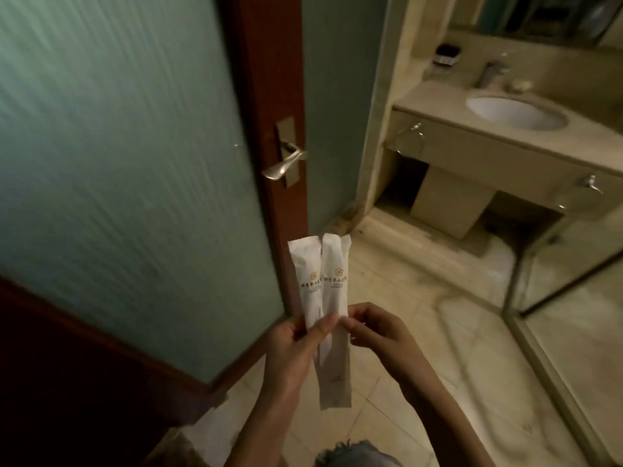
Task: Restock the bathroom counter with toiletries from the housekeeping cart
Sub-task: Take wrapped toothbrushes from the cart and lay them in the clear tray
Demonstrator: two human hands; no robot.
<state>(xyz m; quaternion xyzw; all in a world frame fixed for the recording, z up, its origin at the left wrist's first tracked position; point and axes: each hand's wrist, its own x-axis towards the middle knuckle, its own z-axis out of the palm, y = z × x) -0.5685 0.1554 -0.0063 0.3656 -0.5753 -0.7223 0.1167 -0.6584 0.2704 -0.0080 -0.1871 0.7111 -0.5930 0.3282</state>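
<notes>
Two slim white paper packets, printed with a small gold mark, are held upright side by side, overlapping a little, in front of the body.

Left hand: fingers curled behind both packets, thumb laid across their fronts near mid-length. Right hand: thumb and fingertips pinch the edge of the packet on its own side, at the same height. Tops stand well above the hands; one tail hangs below them.

Handling (judgement): very light and thin. The tops stand up unsupported, so something long and stiff probably lies inside. The paper is smooth and creases easily, so the two could slide apart under a loose pinch. Best hold is across the middle, over the stiff core, not by the sealed ends.

Contents: both packets are sealed and opaque, so what is inside cannot be seen.

The table lies well ahead and to the right of the hands, with a sink let into it. A dark jar stands at its back; its contents cannot be made out. The packets are not yet set down there.
</notes>
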